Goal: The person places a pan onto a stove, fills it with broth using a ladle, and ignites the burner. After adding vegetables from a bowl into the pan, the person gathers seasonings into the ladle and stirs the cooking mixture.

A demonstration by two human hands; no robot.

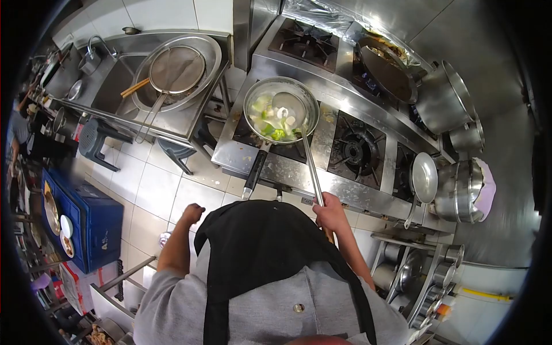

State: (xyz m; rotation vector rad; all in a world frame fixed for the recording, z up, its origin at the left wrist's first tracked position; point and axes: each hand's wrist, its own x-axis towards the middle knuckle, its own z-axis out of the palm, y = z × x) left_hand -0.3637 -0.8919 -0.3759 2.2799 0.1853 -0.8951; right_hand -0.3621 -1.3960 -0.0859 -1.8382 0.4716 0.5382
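Note:
On the stove's front left burner sits a frying pan with pale and green pieces in cloudy liquid, its black handle pointing toward me. My right hand is wrapped round the long handle of a ladle, whose round head lies in the pan among the pieces. To the left of the pan handle and away from it, my left hand hangs in the air with its fingers curled; whether it holds anything is too small to tell.
Left is a sink counter with a strainer over a large bowl. Pots and a small pan stand right. A blue crate and stools are on the floor at left, a pot rack at lower right.

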